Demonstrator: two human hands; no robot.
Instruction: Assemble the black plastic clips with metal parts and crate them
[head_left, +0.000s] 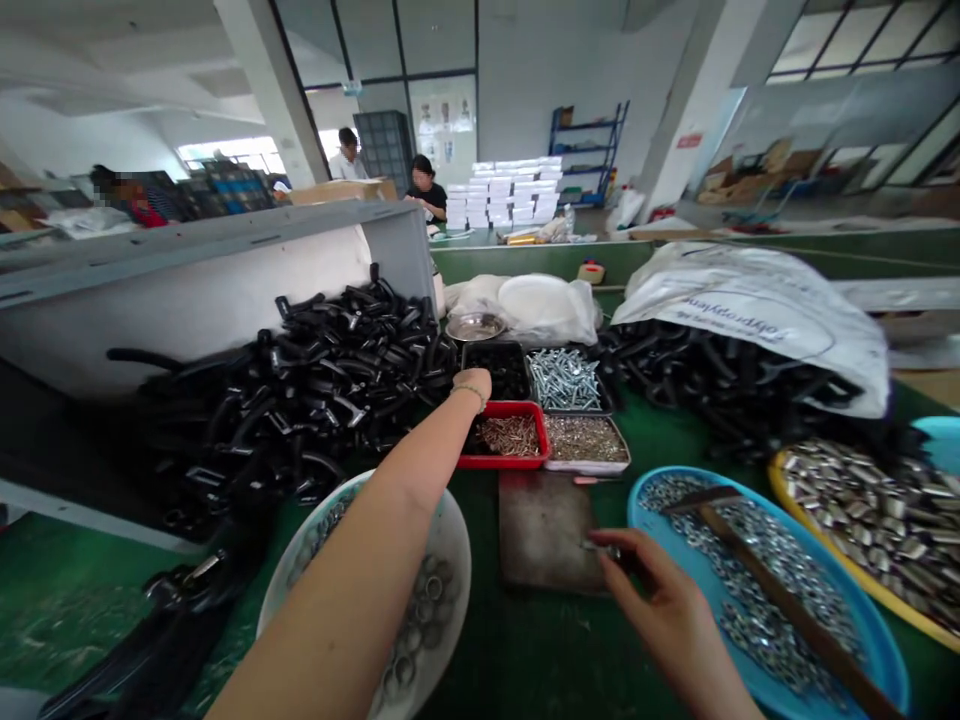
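My left hand [472,382] reaches forward to the black tray of small black parts [501,372], at its near left corner. Its fingers are hidden beyond the wrist. Just in front of it is a red tray [504,463] of copper-coloured pins. My right hand [660,595] is closed, with thumb and fingertips pinching a small shiny metal part [600,547], too small to name. This hand hovers by the right edge of a square metal plate [551,525] lying on the green table.
Black curved handles [322,370] spill from a grey crate on the left. Trays of silver screws [564,380] and tiny fasteners [586,440] adjoin. A hammer [780,590] lies across a blue basin [896,655] of metal parts. A white bowl [459,540] of rings sits under my left forearm.
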